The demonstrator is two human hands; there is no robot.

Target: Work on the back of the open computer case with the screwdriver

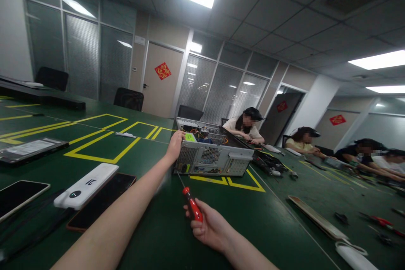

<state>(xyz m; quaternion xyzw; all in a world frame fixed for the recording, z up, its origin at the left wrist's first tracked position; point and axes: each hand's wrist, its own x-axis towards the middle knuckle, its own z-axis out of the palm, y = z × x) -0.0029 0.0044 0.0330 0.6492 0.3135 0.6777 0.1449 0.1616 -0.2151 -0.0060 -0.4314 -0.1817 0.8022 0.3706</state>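
An open desktop computer case [210,156] lies on its side on the green table [253,219], its rear panel facing me. My left hand [175,145] reaches out and grips the case's near left corner, fingers curled over the edge. My right hand [207,225] is closed around the red handle of a screwdriver [190,198], whose thin shaft points up and left toward the case's lower left corner. Coloured cables show inside the case.
A white power bank [85,185] lies across a dark phone [101,200] at left, with another phone [19,196] and a tablet [30,149] beyond. Several people sit working along the table's right side. A flat panel [316,217] and red-handled tools [381,221] lie at right.
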